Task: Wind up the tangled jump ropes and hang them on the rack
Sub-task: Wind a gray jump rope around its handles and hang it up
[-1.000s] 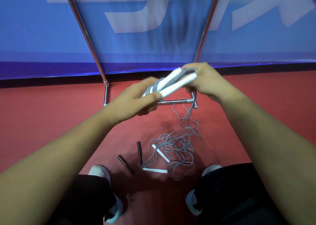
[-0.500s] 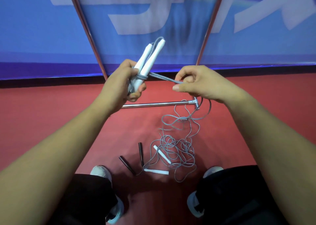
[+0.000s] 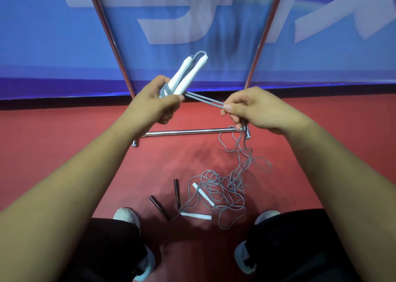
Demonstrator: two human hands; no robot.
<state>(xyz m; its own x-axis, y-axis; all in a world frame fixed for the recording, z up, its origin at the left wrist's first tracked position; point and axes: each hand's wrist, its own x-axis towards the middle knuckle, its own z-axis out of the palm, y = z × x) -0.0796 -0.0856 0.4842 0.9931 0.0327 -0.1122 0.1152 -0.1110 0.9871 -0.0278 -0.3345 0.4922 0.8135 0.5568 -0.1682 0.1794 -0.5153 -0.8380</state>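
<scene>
My left hand (image 3: 155,102) grips two white jump-rope handles (image 3: 188,74) held together, tips pointing up, with grey rope wound round their lower ends. A doubled grey rope strand (image 3: 203,99) runs taut from the handles to my right hand (image 3: 252,108), which pinches it. From that hand the rope drops to a tangled grey pile (image 3: 225,189) on the red floor. Two more white handles (image 3: 202,194) and two black handles (image 3: 176,193) lie by the pile. The chrome rack (image 3: 188,132) stands just beyond my hands.
The rack's two slanted uprights (image 3: 111,39) rise against a blue banner wall (image 3: 32,46). My feet in white shoes (image 3: 128,217) stand on either side of the pile on the red floor.
My hands have drawn apart: the left tipped the white handles upright, and the right pulled the rope out sideways into a taut doubled strand. More slack has lifted from the floor pile.
</scene>
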